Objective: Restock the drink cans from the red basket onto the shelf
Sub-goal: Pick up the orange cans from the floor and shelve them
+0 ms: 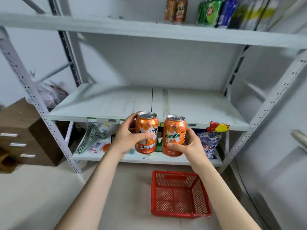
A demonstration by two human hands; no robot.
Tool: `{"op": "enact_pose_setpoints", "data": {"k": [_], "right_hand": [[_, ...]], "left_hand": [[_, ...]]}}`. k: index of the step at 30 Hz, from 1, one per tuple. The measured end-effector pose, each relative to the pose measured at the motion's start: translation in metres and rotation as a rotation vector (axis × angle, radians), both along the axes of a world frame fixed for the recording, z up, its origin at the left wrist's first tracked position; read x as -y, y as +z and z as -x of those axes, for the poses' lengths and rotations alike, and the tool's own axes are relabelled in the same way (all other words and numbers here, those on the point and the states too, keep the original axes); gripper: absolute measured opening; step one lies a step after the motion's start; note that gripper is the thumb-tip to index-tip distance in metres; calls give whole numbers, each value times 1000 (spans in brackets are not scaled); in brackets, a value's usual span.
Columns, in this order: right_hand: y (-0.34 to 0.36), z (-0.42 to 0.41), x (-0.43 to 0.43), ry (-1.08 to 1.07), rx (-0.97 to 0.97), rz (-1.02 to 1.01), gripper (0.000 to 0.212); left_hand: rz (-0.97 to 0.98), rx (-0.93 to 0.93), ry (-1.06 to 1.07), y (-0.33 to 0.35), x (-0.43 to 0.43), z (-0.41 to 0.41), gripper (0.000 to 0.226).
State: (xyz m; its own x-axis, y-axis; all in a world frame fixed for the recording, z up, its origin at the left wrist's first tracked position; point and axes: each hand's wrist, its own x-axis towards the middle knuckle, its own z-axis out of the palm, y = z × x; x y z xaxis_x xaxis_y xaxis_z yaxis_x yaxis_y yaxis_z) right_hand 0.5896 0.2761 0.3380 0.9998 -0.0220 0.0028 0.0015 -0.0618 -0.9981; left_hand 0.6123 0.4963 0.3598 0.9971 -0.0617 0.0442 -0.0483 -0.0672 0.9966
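Observation:
My left hand (127, 138) grips an orange Mirinda can (147, 128) upright, just in front of the middle shelf's front edge. My right hand (191, 145) grips a second orange Mirinda can (174, 131) beside it, also upright. Both cans hang in the air a little below the level of the white middle shelf board (116, 103), which carries nothing. The red basket (179, 211) stands on the floor below my right forearm, and I see no cans inside it.
The top shelf (149, 30) holds two orange packs (176, 10) and chip bags (211, 12). The bottom shelf (149, 159) holds green hangers (91, 138), a blue bag (209, 141) and small items. A brown drawer cabinet (25, 136) stands at left. White wall at right.

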Motion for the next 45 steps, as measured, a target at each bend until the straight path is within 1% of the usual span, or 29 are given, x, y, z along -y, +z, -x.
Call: {"op": "enact_pose_setpoints", "data": {"k": [6, 11, 14, 17, 21, 24, 28, 31, 33, 35, 38, 42, 44, 45], "right_hand": [[59, -2, 44, 8, 101, 3, 60], [92, -19, 64, 0, 173, 22, 65], [107, -39, 73, -13, 229, 17, 68], [121, -64, 79, -19, 284, 7, 65], [145, -104, 85, -19, 339, -7, 62], [163, -136, 89, -24, 384, -19, 71], [189, -175, 95, -31, 428, -33, 81], [211, -203, 100, -14, 447, -47, 71], [225, -216, 103, 6, 454, -32, 74], [241, -234, 107, 32, 463, -25, 74], [267, -260, 114, 51, 472, -31, 68], [297, -293, 118, 70, 485, -8, 86], [309, -309, 117, 90, 478, 5, 83], [315, -318, 117, 102, 474, 13, 79]], "left_hand": [[24, 166, -27, 59, 45, -9, 64], [27, 236, -35, 93, 65, -29, 67], [16, 242, -52, 108, 71, -48, 76], [15, 265, -80, 121, 77, -72, 85], [25, 299, -98, 142, 82, -114, 86], [9, 328, -112, 162, 85, -147, 91], [11, 354, -145, 195, 90, -185, 87], [14, 387, -155, 221, 96, -210, 77], [5, 408, -158, 237, 99, -221, 71], [-3, 433, -160, 253, 102, -236, 71], [-5, 459, -151, 274, 106, -257, 75], [14, 474, -129, 298, 108, -287, 68], [15, 471, -115, 309, 108, -307, 71], [6, 469, -110, 313, 108, -317, 73]]}}
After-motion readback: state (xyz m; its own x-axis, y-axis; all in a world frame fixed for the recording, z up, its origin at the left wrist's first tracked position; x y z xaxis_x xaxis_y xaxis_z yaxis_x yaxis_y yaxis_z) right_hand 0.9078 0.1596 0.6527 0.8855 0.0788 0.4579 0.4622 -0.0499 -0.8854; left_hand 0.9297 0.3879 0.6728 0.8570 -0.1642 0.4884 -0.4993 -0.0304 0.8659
